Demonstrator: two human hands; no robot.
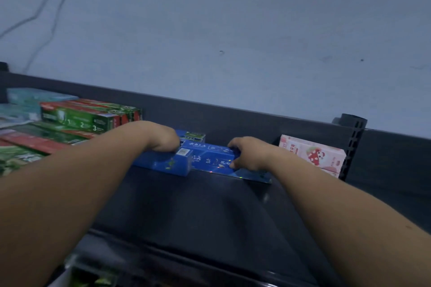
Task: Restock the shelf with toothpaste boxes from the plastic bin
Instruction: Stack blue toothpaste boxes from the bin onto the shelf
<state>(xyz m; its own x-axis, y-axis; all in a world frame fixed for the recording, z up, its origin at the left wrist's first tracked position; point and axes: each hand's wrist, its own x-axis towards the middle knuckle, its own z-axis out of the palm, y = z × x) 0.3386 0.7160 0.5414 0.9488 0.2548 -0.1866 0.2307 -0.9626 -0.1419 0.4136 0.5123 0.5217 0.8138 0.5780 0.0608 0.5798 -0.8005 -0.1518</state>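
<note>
Both arms reach up onto the dark top shelf (210, 202). My left hand (163, 140) curls over the far edge of a blue toothpaste box (163, 162) lying flat on the shelf. My right hand (247, 154) grips a second blue toothpaste box (211, 158) by its right end; this box lies partly over the first. Another blue box (192, 136) sits behind them against the shelf's back panel. The fingers of both hands are mostly hidden behind the boxes. Part of the plastic bin (93, 270) shows at the bottom left.
Green and red toothpaste boxes (81, 120) are stacked at the left, with pale teal boxes (28, 100) behind them. A pink box with a strawberry print (312, 154) stands at the right beside a perforated black upright (352, 144). A white wall rises behind.
</note>
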